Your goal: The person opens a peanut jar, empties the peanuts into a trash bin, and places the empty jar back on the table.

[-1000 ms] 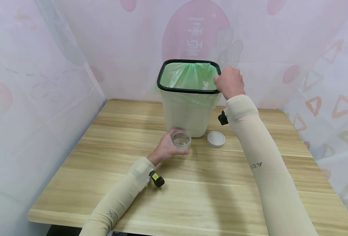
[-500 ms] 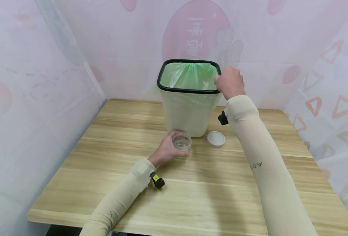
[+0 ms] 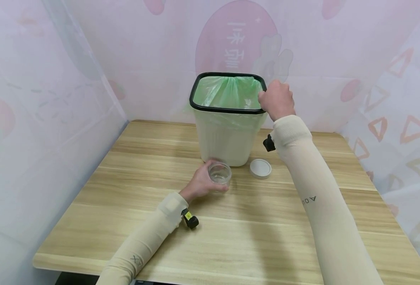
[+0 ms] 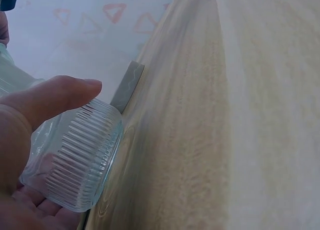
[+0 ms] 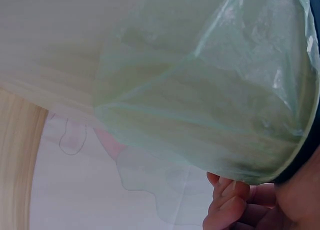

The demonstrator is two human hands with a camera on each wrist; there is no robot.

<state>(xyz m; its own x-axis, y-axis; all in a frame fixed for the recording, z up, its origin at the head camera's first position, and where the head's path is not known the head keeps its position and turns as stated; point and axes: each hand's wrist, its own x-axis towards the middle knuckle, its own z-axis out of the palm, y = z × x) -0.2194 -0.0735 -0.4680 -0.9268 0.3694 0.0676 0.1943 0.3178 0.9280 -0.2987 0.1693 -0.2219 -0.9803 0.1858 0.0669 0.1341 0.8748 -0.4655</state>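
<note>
My left hand (image 3: 202, 181) holds a small clear jar (image 3: 219, 181) in front of the bin, its open mouth facing up. In the left wrist view the thumb (image 4: 62, 96) lies along one side of the jar's ribbed wall (image 4: 82, 152), with fingers behind it, low over the wood. A cream trash can (image 3: 226, 138) with a black rim (image 3: 227, 110) and a green plastic liner (image 3: 231, 89) stands at the back. On its right side my right hand (image 3: 277, 101) grips the rim. From the right wrist, curled fingers (image 5: 227, 205) show beside the overhanging liner (image 5: 185, 90).
A round white lid (image 3: 260, 168) lies flat on the wooden table (image 3: 224, 245), right of the jar and near the bin's base. Printed pale curtains (image 3: 153, 51) enclose the table at the back and sides.
My left hand and the jar have shifted slightly toward the table's front. The right hand, the trash can and the lid stay where they were.
</note>
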